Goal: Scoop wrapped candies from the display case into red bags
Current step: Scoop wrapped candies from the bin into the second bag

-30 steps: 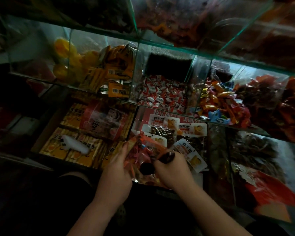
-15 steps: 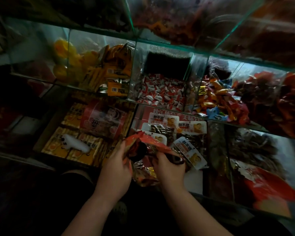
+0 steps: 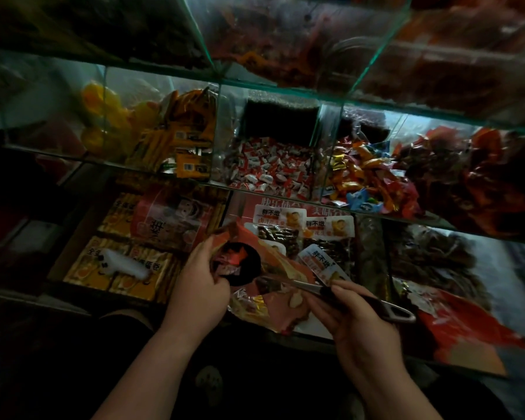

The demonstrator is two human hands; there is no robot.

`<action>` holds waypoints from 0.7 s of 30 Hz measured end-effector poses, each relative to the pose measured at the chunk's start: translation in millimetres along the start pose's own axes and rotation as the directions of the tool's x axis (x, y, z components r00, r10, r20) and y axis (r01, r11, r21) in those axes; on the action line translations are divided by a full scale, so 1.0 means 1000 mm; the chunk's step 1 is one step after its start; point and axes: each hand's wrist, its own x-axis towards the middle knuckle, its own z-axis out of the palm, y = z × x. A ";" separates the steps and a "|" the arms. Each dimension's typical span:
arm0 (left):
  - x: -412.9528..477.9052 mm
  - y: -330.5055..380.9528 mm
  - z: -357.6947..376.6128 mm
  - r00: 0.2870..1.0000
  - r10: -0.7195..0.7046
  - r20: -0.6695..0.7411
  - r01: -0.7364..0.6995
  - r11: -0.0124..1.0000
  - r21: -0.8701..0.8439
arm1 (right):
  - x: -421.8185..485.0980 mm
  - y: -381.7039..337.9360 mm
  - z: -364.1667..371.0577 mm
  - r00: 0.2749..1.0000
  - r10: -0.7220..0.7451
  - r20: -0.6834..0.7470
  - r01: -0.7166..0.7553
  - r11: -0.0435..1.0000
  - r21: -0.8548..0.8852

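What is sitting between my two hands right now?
In the head view, the scoop, its bowl holding wrapped candies, and the red bag lie between left hand and right hand.

Dim, underexposed view, light falling from upper right; dark, wide-angle-warped edges.

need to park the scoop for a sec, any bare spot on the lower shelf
Two look bare: a pale strip at the front edge between the red bag and the right hand, and a pale patch right of the dark snack pile. The peanut packets and the wrapped candies above are packed.
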 end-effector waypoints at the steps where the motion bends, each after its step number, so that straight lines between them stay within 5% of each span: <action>1: -0.001 0.002 0.003 0.999 -0.001 -0.040 0.003 0.999 0.052 | -0.003 -0.004 -0.004 1.000 0.005 -0.001 -0.005 1.000 0.000; 4: -0.009 0.009 0.014 0.976 0.108 -0.187 -0.051 0.956 0.287 | -0.015 -0.015 -0.014 1.000 0.013 0.012 -0.013 1.000 -0.001; 7: -0.018 0.012 0.026 0.938 0.298 -0.175 -0.208 0.892 0.401 | -0.027 -0.027 -0.022 1.000 0.006 0.021 -0.006 1.000 0.013; 12: -0.023 0.015 0.048 0.956 0.293 -0.012 -0.250 0.835 0.491 | -0.042 -0.044 -0.037 0.999 -0.015 0.038 0.014 0.999 0.043; 21: -0.024 0.057 0.065 0.903 0.430 0.018 -0.389 0.796 0.464 | -0.068 -0.075 -0.052 0.990 -0.135 0.029 0.132 0.987 0.087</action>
